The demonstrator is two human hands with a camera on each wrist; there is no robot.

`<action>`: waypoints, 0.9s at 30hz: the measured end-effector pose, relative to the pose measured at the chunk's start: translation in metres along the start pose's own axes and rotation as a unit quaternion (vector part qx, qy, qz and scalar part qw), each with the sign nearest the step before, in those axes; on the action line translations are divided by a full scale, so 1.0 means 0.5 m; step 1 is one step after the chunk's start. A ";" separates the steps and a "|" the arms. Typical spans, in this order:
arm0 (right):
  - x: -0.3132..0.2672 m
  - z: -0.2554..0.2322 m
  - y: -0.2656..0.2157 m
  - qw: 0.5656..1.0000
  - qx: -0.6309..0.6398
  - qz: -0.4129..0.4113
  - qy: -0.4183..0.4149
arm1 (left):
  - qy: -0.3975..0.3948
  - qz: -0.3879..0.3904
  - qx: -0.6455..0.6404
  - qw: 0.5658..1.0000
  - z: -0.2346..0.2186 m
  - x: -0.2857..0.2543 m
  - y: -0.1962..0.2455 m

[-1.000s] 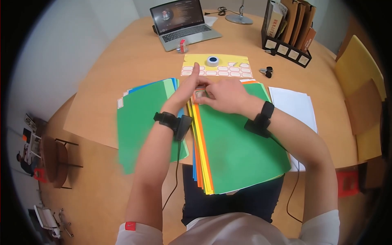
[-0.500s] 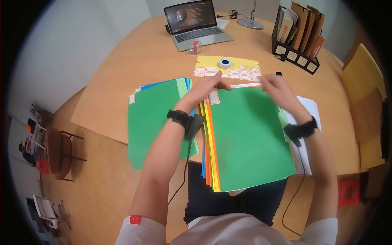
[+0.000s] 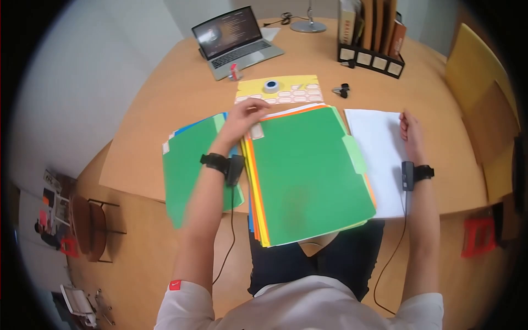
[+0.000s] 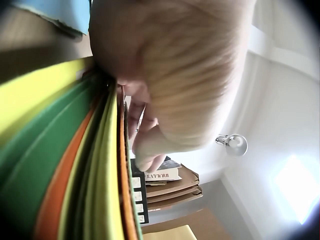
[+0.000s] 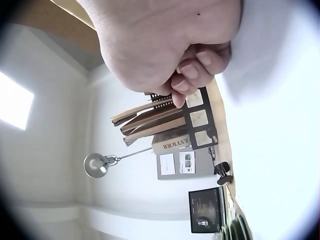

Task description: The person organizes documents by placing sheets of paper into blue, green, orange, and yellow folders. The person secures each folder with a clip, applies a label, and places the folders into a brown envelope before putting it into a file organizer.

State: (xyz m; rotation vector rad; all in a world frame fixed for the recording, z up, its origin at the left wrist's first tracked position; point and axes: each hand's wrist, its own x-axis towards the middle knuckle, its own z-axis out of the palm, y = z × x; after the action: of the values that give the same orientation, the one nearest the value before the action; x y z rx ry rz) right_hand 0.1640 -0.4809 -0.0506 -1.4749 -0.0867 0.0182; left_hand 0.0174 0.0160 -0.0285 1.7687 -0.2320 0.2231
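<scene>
A stack of coloured folders with a green one (image 3: 308,165) on top lies at the table's front edge. My left hand (image 3: 241,122) grips its top left corner, beside a small red-bordered label (image 3: 257,131); in the left wrist view the hand (image 4: 175,70) is over the fanned folder edges (image 4: 95,165). My right hand (image 3: 412,135) is at the right edge of the white paper stack (image 3: 379,159), fingers curled. The right wrist view shows that hand (image 5: 165,45) with nothing visible in its bent fingers, paper (image 5: 280,125) alongside. Another green folder (image 3: 190,165) tops the left pile.
Behind the folders lie a yellow label sheet (image 3: 247,86) with a white roll (image 3: 271,86) on it, and black clips (image 3: 342,90). Farther back stand a tape dispenser (image 3: 235,71), a laptop (image 3: 245,56), a lamp base (image 3: 308,26) and a black file holder (image 3: 371,59).
My right hand has left the top of the green folder and moved right to the white paper. My left hand stays at the folder stack's top left corner. The head view has shifted.
</scene>
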 end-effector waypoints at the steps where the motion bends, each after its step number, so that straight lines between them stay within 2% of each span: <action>1: -0.004 0.006 0.000 1.000 -0.009 -0.009 0.000 | 0.023 -0.006 -0.037 0.999 -0.005 0.002 0.010; 4: -0.013 0.027 -0.019 1.000 -0.025 -0.009 -0.011 | 0.070 -0.015 0.076 0.995 -0.052 0.022 0.011; 6: -0.017 0.034 -0.024 0.999 -0.033 -0.004 -0.017 | 0.023 -0.043 0.202 0.978 -0.099 0.022 0.040; 8: -0.019 0.041 -0.016 0.999 -0.038 -0.009 -0.017 | -0.007 -0.087 0.334 0.938 -0.141 0.002 0.087; 9: -0.019 0.043 -0.013 0.999 -0.043 -0.010 -0.021 | -0.009 -0.112 0.357 0.927 -0.179 -0.011 0.091; 12: -0.016 0.040 -0.010 0.998 -0.055 -0.016 -0.025 | -0.041 -0.160 0.516 0.840 -0.324 -0.066 0.074; 13: -0.016 0.042 -0.011 0.998 -0.059 -0.018 -0.026 | -0.061 -0.207 0.544 0.811 -0.362 -0.090 0.075; 15: -0.012 0.044 -0.009 0.997 -0.068 -0.022 -0.021 | -0.062 -0.266 0.561 0.782 -0.413 -0.138 0.070; 17: -0.009 0.047 -0.004 0.997 -0.080 -0.019 -0.014 | -0.028 -0.296 0.538 0.788 -0.444 -0.181 0.047; 21: -0.014 0.048 -0.010 0.996 -0.085 -0.023 -0.018 | 0.021 -0.300 0.494 0.816 -0.468 -0.205 0.006; 27: -0.016 0.044 -0.013 0.996 -0.085 -0.031 -0.018 | 0.046 -0.312 0.468 0.825 -0.452 -0.201 0.021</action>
State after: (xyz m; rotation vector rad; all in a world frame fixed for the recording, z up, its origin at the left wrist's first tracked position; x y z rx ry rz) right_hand 0.1542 -0.4602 -0.0426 -1.6418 -0.1672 -0.0130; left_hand -0.0876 0.2386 0.0004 2.6837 0.6511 -0.0882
